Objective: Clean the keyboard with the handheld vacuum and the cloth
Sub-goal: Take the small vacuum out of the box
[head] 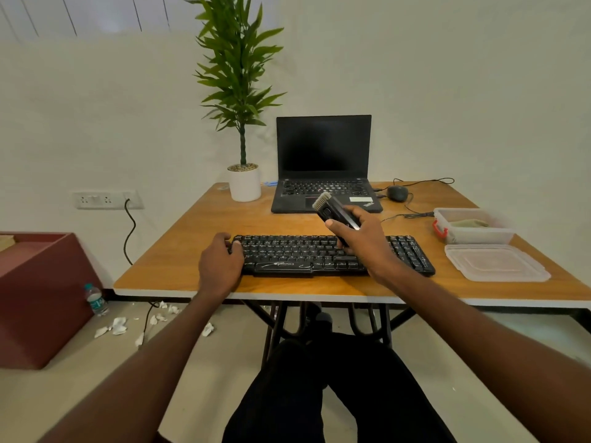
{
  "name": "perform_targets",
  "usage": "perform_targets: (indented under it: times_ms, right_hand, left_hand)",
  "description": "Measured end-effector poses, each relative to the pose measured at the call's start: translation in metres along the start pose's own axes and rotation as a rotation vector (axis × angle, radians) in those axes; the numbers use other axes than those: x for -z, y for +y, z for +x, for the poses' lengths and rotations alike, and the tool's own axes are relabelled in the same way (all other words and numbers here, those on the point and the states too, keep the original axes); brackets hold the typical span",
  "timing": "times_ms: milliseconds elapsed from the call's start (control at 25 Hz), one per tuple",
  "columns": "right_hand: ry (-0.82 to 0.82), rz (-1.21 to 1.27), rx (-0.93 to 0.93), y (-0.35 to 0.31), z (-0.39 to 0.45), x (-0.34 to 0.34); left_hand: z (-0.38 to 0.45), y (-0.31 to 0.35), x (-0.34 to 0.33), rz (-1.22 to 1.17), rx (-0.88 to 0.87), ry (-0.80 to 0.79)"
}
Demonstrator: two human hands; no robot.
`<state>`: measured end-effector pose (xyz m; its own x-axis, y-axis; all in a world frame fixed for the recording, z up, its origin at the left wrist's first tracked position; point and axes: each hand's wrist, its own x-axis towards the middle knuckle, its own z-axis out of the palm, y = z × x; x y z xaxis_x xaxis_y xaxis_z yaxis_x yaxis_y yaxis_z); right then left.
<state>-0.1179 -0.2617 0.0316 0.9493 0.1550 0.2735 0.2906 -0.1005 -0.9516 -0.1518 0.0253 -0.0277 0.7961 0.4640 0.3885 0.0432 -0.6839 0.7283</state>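
A black keyboard (303, 255) lies across the wooden table (198, 231) near its front edge. My right hand (361, 241) grips a black handheld vacuum (335, 211) above the keyboard's middle, its pale brush head tilted up and away toward the laptop. At the keyboard's left end my left hand (220, 262) holds the board, fingers curled over its edge. A greenish cloth (470, 223) lies inside a clear plastic box (476, 233) at the right of the table.
An open black laptop (324, 164) stands behind the keyboard, with a potted plant (243, 183) to its left and a wired mouse (397, 193) to its right. The box's lid (497, 263) lies at front right. Paper scraps and a bottle (96, 299) are on the floor.
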Motion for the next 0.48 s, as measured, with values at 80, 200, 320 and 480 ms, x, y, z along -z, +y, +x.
perform_targets:
  times_ms: [80,200,320,480]
  right_hand:
    - [0.056,-0.026,-0.009,-0.002,0.007,-0.014]
    - [0.096,-0.005,-0.028,0.000,0.021,-0.038]
    - [0.044,0.026,-0.061,-0.002,0.041,-0.066]
    - [-0.079,-0.041,-0.051,-0.010,0.075,-0.106]
  left_hand:
    - [0.003,-0.002,0.001,-0.022,0.019,-0.003]
    - [0.016,-0.005,0.017,-0.155,0.084,-0.201]
    - [0.029,-0.015,0.035,-0.160,0.088,-0.578]
    - [0.042,-0.024,0.033,0.043,0.070,-0.742]
